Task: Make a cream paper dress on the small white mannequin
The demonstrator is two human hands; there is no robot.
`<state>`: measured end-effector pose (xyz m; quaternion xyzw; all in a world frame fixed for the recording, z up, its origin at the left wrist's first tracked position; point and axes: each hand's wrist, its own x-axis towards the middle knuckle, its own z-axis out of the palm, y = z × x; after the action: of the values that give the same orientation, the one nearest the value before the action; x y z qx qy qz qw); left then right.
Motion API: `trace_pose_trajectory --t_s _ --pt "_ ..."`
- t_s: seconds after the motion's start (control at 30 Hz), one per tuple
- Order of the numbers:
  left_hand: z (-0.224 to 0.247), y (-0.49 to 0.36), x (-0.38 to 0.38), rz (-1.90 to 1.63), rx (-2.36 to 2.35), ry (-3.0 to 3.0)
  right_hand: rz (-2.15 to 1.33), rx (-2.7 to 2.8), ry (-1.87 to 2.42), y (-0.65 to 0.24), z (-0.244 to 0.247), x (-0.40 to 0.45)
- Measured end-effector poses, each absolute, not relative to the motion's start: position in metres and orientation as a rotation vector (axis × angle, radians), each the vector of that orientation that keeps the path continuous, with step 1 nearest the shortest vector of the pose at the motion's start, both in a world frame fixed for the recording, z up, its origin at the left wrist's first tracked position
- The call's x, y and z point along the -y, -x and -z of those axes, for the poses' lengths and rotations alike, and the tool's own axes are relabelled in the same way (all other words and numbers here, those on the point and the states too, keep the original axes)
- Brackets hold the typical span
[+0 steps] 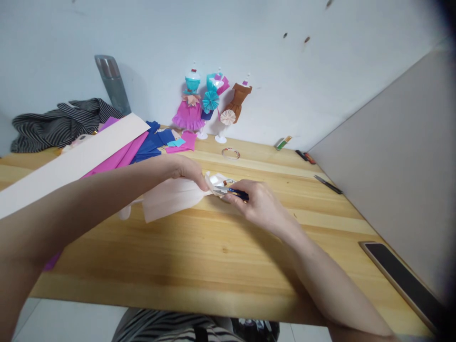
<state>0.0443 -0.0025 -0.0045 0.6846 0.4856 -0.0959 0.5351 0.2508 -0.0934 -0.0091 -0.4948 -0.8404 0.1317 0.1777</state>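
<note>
In the head view, the pale paper (173,200) lies on the wooden table (228,268) in front of the person, its long axis running mostly left to right, with the flared, loose end to the left and a little nearer, and the gathered, narrow end to the right and a little farther off. The left hand (192,172) comes in over the far side of the paper and pinches it at that gathered end; thumb and fingertips look pressed together there, though the curled fingers are partly hidden. The right hand (259,202) is closed around small scissors (239,192), which point left, so that the tips meet the paper just right of the pinch, roughly in line with its long axis rather than square across it. Whether the blades are touching the paper or only overlap it from this angle is hard to say, as the spot is small and a little blurred. Both hands are thus at the narrow end, the left directly on it, the right reaching it through the blades. A white round base (124,212) shows beyond the loose end at left, and a pale strip (74,164) slants behind the left forearm.
</note>
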Motion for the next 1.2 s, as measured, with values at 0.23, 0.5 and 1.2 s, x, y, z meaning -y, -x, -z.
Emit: trace_pose_trajectory --t_s 0.23,0.5,1.2 --pt "0.004 -0.046 0.001 0.215 -1.239 -1.668 -0.321 2.376 1.404 -0.253 0.011 0.093" --pt "0.0 -0.05 0.003 0.268 -1.248 -1.704 -0.281 2.373 1.435 -0.253 0.014 0.091" --pt "0.008 -0.052 -0.004 0.272 -1.168 -1.566 -0.221 2.378 1.497 -0.253 0.015 0.091"
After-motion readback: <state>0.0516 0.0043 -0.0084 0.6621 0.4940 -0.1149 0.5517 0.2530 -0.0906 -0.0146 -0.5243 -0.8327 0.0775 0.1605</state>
